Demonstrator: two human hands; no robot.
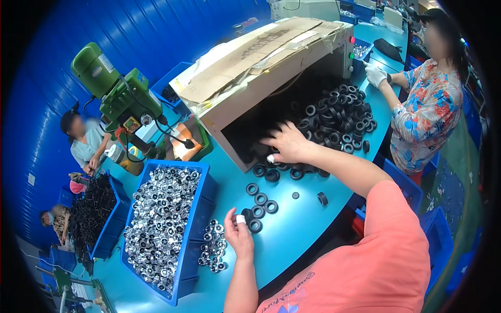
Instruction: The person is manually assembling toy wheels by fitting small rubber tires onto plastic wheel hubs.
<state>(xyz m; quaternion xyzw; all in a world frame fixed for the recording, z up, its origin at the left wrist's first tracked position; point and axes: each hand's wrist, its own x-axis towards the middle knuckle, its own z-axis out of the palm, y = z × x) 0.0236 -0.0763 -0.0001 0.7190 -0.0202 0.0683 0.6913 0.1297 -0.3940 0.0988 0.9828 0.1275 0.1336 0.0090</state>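
Note:
My right hand (290, 144) reaches over the front edge of a heap of black rings (334, 117), fingers spread and a white wrap on the thumb. Nothing shows in its grasp. My left hand (239, 237) hovers low over the table, its fingers apart and a white wrap on one digit. Several loose black rings (261, 199) lie just beyond it, one right against its fingertips; whether they touch I cannot tell. To its left sits a small cluster of shiny silver ring-shaped parts (213, 245), beside a blue bin (195, 261) full of similar silver parts.
A pale box-shaped machine (229, 117) topped with cardboard stands behind the ring heap. A green drill press (122, 99) is at the left, near another blue bin (119, 206) of black parts. A co-worker (428, 112) in a floral shirt stands at the right; others sit far left.

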